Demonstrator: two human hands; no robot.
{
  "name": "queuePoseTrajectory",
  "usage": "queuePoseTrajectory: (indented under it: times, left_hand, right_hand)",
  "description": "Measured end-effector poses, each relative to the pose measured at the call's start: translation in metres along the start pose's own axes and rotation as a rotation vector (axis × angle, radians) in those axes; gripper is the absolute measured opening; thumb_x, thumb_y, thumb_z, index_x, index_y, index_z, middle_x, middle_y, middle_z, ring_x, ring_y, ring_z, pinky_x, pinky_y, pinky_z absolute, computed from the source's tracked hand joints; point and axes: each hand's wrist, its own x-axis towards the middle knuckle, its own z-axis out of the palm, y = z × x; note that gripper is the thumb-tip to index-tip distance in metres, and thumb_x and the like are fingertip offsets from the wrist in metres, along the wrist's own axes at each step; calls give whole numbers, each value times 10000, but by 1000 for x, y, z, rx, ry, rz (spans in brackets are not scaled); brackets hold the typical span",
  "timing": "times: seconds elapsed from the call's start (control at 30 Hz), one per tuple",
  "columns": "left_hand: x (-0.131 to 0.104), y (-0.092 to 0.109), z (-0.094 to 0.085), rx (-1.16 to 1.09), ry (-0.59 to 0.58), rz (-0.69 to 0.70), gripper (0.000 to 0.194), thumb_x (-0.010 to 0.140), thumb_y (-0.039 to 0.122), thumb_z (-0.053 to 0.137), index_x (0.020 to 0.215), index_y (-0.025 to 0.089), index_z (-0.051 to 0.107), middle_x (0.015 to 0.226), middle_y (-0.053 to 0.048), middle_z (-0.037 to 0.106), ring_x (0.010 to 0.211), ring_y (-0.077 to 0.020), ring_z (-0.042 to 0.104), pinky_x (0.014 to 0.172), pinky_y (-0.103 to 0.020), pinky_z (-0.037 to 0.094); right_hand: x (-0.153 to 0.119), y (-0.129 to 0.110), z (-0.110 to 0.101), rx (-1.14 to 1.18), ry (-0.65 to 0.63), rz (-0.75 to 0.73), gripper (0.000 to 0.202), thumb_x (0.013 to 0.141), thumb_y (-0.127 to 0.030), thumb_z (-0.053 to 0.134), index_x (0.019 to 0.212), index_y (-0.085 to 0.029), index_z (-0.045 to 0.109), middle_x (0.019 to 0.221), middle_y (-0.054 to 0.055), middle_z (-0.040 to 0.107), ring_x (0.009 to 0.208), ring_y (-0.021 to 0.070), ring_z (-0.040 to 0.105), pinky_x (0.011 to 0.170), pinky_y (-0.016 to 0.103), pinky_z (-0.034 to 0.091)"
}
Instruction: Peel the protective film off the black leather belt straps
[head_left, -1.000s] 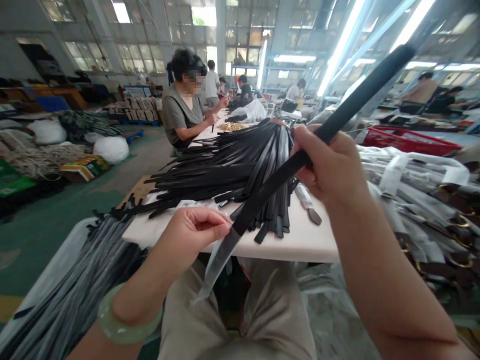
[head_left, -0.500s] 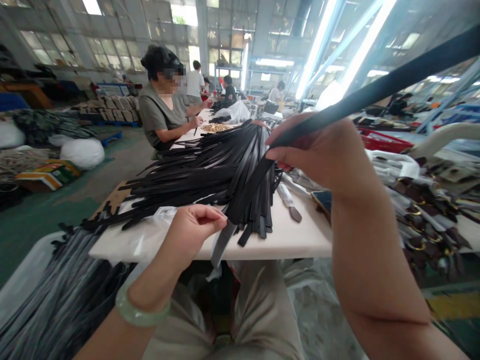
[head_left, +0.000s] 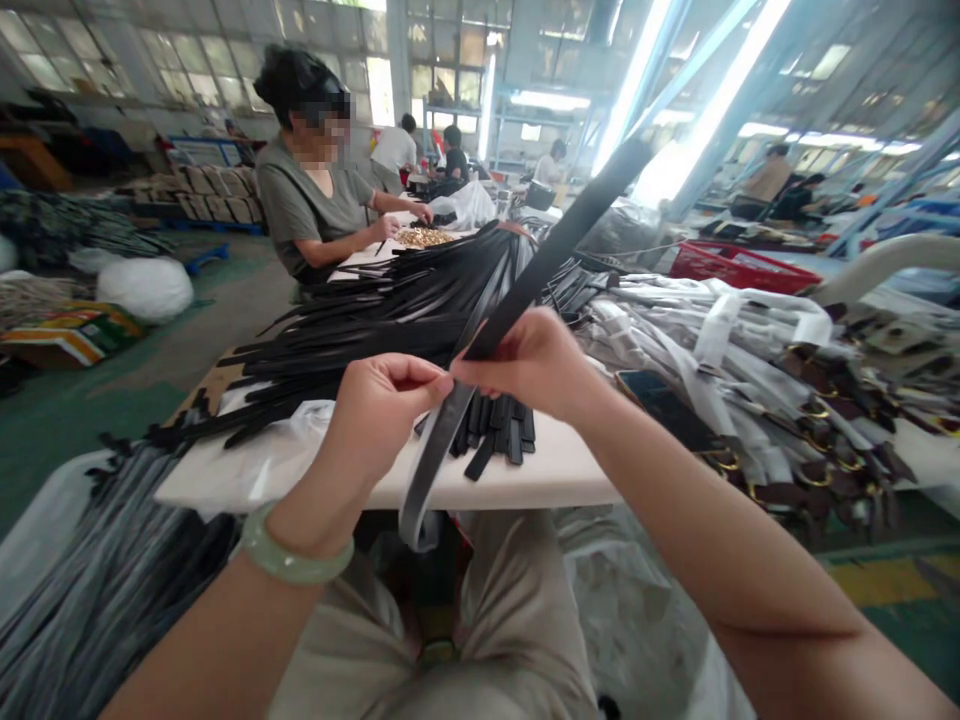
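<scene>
A long black strap (head_left: 566, 240) slants up and away to the right above the table, with my right hand (head_left: 529, 365) closed around it near its middle. Below the fingers it continues as a greyer, shiny length (head_left: 439, 455) that looks covered in clear film and hangs past the table edge. My left hand (head_left: 386, 415) pinches the edge of this length, right beside my right fingertips. Behind both hands, a large bundle of black straps (head_left: 360, 335) fans over the white table (head_left: 555, 480), tied at its far end by a brownish band (head_left: 517, 230).
On the right lie many white-wrapped straps (head_left: 675, 330) with brown ends and gold rings, near a dark flat object (head_left: 664, 405). A red basket (head_left: 739, 268) stands behind. Grey film-covered straps (head_left: 142, 560) fill the lower left. Across the table a co-worker (head_left: 315, 190) handles small pieces.
My right hand has moved down and left along with the strap, coming up against my left hand. The grey length below is now longer and its end curls.
</scene>
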Motion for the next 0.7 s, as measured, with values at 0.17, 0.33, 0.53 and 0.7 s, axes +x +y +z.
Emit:
queuePoseTrajectory:
  times: [0.17,0.33,0.53,0.7]
  left_hand:
    - [10,7,-4,-8,-10,-45,284,476,306,898,585,128,706,523,13,638,484,-79,504,493,-186,389]
    - [15,21,-12,44,1,10,268,489,303,900,578,145,703,541,11,646,499,-82,525,499,-186,406]
    - [21,37,-27,-60,89,77,242,488,247,893,580,142,695,565,0,678,525,-105,606,557,-211,499]
    - [15,39,-48,-27,147,138,165,581,181,830,613,115,682,551,5,661,509,-98,599,524,-196,488]
  right_hand:
    - [12,-5,6,-72,90,-29,349,775,-448,714,647,-133,639,497,-44,503,453,83,464,411,202,317]
    - [40,-24,7,10,364,-240,240,852,-364,643,710,-171,628,595,-52,489,514,66,494,461,179,312]
    - [44,-15,33,164,6,-120,345,759,-280,732,526,-156,509,485,-68,460,451,51,418,431,179,310]
    - [47,-14,48,143,-150,-114,362,762,-357,747,551,-148,539,485,-54,513,465,70,502,434,175,413]
